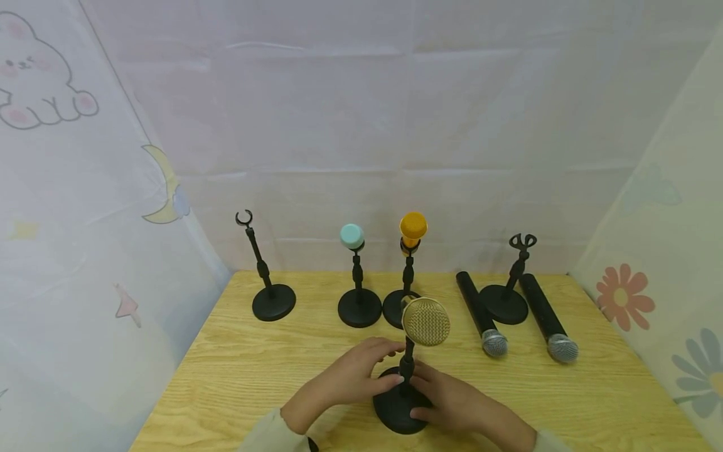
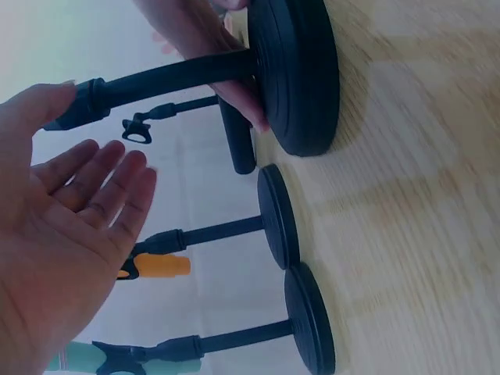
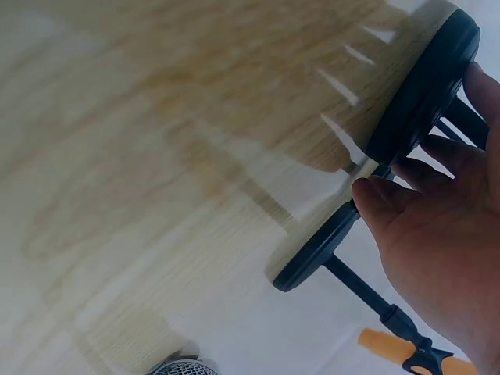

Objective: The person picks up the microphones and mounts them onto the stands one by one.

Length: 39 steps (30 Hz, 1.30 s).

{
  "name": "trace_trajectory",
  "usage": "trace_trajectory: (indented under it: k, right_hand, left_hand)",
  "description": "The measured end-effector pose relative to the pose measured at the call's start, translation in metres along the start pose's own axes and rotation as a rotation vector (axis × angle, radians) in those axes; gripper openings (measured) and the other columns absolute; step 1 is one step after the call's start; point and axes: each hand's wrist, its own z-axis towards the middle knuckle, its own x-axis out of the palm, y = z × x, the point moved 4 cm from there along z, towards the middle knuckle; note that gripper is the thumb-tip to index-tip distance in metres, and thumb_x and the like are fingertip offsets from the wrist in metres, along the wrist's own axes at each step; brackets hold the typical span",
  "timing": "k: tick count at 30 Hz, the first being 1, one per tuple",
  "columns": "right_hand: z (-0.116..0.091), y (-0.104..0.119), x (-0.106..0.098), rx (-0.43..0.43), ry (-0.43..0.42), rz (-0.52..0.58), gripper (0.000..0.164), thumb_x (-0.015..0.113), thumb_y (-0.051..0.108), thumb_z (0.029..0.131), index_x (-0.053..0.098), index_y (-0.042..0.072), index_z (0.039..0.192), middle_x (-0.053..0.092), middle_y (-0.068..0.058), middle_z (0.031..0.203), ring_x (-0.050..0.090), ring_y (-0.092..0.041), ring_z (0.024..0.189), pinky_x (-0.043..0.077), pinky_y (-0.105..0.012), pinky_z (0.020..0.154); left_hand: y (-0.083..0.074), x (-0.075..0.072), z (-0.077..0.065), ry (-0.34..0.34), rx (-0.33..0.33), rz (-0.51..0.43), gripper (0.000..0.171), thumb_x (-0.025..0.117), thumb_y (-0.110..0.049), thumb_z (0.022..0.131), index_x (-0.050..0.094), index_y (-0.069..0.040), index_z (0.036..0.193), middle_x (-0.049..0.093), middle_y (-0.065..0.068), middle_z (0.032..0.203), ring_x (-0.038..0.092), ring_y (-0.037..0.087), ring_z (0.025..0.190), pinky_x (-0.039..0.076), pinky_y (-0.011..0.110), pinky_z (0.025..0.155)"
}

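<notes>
A gold microphone [image 1: 426, 322] with a mesh head sits on a black desk stand [image 1: 392, 408] at the front of the table, in the head view. My left hand [image 1: 350, 373] is at the stand's left side, its thumb touching the collar [image 2: 87, 101] of the pole and its other fingers loosely extended, off the pole. On the other side, my right hand [image 1: 454, 398] lies beside the round base [image 3: 426, 94]. Its thumb touches the base and its relaxed fingers reach behind the pole.
Behind are stands with a mint microphone [image 1: 353, 236] and an orange microphone [image 1: 413, 227]. A bare stand [image 1: 273, 302] is at far left, another bare stand [image 1: 504, 304] at right, between two black microphones [image 1: 477, 304] lying down. A hanging cloth [image 1: 339, 125] backs the table.
</notes>
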Motion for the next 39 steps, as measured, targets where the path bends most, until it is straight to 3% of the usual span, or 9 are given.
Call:
trace_trajectory:
  k: [3, 9, 15, 24, 31, 39]
  right_hand:
    - [-0.001, 0.001, 0.001, -0.015, 0.002, -0.013, 0.072, 0.055, 0.06, 0.098, 0.046, 0.015, 0.154, 0.034, -0.012, 0.162, 0.044, -0.036, 0.142, 0.046, -0.051, 0.107]
    - [-0.003, 0.002, 0.006, 0.005, 0.039, -0.006, 0.078, 0.05, 0.065, 0.097, 0.041, 0.013, 0.156, 0.03, -0.013, 0.164, 0.045, -0.036, 0.141, 0.047, -0.05, 0.106]
    - [-0.005, 0.004, 0.012, 0.026, 0.076, -0.061, 0.081, 0.044, 0.066, 0.099, 0.045, 0.006, 0.153, 0.031, -0.018, 0.162, 0.041, -0.038, 0.143, 0.047, -0.051, 0.107]
    - [-0.006, 0.005, 0.015, 0.05, 0.066, -0.121, 0.081, 0.041, 0.067, 0.099, 0.047, 0.005, 0.151, 0.033, -0.02, 0.161, 0.041, -0.037, 0.143, 0.048, -0.05, 0.104]
    - [-0.008, 0.01, 0.015, 0.049, 0.023, -0.213, 0.078, 0.042, 0.066, 0.099, 0.052, 0.007, 0.148, 0.038, -0.018, 0.159, 0.043, -0.034, 0.143, 0.05, -0.048, 0.103]
    - [-0.007, 0.01, 0.017, 0.053, 0.028, -0.217, 0.075, 0.044, 0.065, 0.099, 0.053, 0.008, 0.148, 0.04, -0.012, 0.159, 0.047, -0.03, 0.141, 0.052, -0.046, 0.101]
  left_hand:
    - [-0.003, 0.001, 0.003, -0.006, 0.038, -0.064, 0.05, 0.058, -0.037, 0.104, 0.05, -0.015, 0.148, 0.059, 0.005, 0.137, 0.059, 0.014, 0.12, 0.054, 0.027, 0.094]
    - [-0.009, 0.007, 0.009, 0.007, 0.101, -0.103, 0.042, 0.054, -0.034, 0.106, 0.054, -0.015, 0.143, 0.059, 0.002, 0.138, 0.057, 0.008, 0.12, 0.054, 0.022, 0.091]
    - [-0.009, 0.009, 0.013, 0.017, 0.082, -0.129, 0.036, 0.051, -0.033, 0.108, 0.058, -0.016, 0.138, 0.061, 0.0, 0.134, 0.058, 0.005, 0.116, 0.054, 0.022, 0.09]
    - [-0.01, 0.008, 0.018, 0.012, 0.082, -0.077, 0.033, 0.053, -0.034, 0.106, 0.063, -0.014, 0.131, 0.065, -0.002, 0.125, 0.059, 0.004, 0.111, 0.053, 0.019, 0.09]
    - [-0.011, 0.006, 0.017, -0.034, 0.104, -0.069, 0.031, 0.057, -0.031, 0.104, 0.065, -0.013, 0.128, 0.068, -0.001, 0.124, 0.062, 0.003, 0.11, 0.052, 0.016, 0.09]
    - [-0.014, 0.006, 0.014, -0.112, 0.122, -0.072, 0.028, 0.062, -0.03, 0.1, 0.069, -0.013, 0.122, 0.071, -0.001, 0.117, 0.065, 0.001, 0.104, 0.051, 0.013, 0.085]
